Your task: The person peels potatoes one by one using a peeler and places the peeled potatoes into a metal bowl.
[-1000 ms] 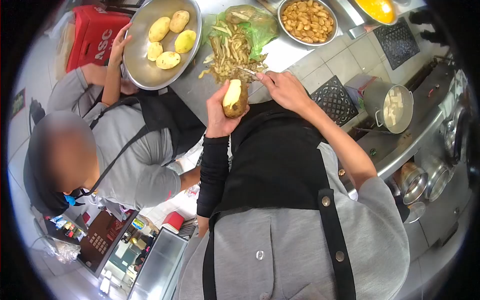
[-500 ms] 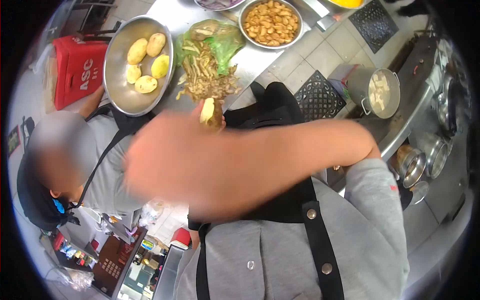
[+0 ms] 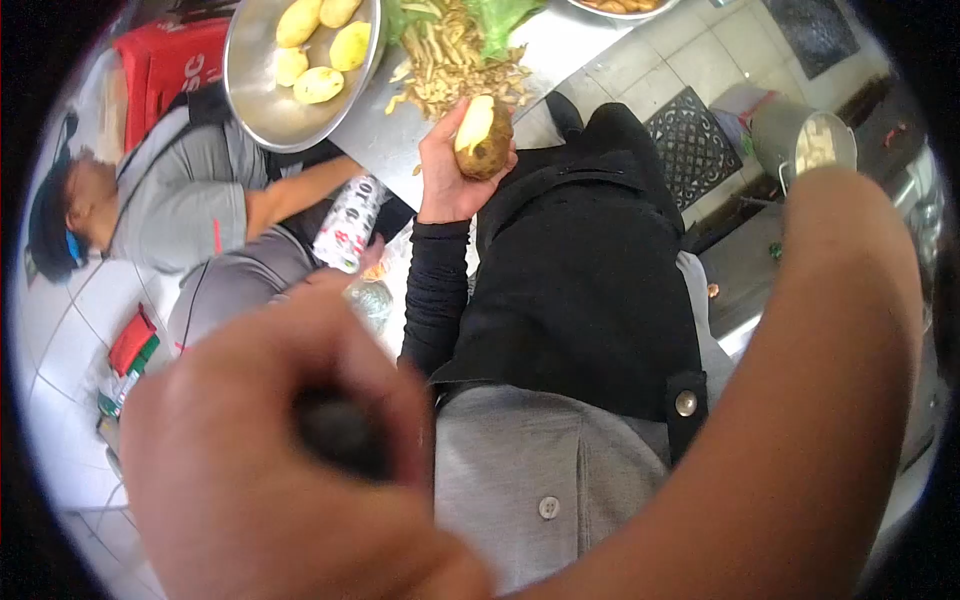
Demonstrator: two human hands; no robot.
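My left hand (image 3: 455,165), its forearm in a black sleeve, is closed round a brown-skinned potato (image 3: 487,140). One strip of the potato is peeled to yellow flesh. My right hand (image 3: 270,440) is large and blurred close to the camera, its fingers curled round a dark handle (image 3: 342,430); the rest of that tool is hidden. Beyond the potato, a heap of potato peelings (image 3: 450,65) lies on the metal table (image 3: 385,125), against a green plastic bag (image 3: 512,28). To the left, a steel bowl (image 3: 240,85) holds several peeled potatoes (image 3: 318,85).
At the left a co-worker (image 3: 195,195) sits close by, with a white printed thing (image 3: 345,225) near their hand. A red box (image 3: 170,75) stands behind. To the right are a pot (image 3: 790,135) with pale pieces and a black floor mat (image 3: 695,145). Another bowl (image 3: 625,10) shows at the top.
My right hand has swung nearer the camera and downward, uncovering my left forearm. The view has shifted, so the bowl and peelings sit higher and farther right. The potato stays in my left hand.
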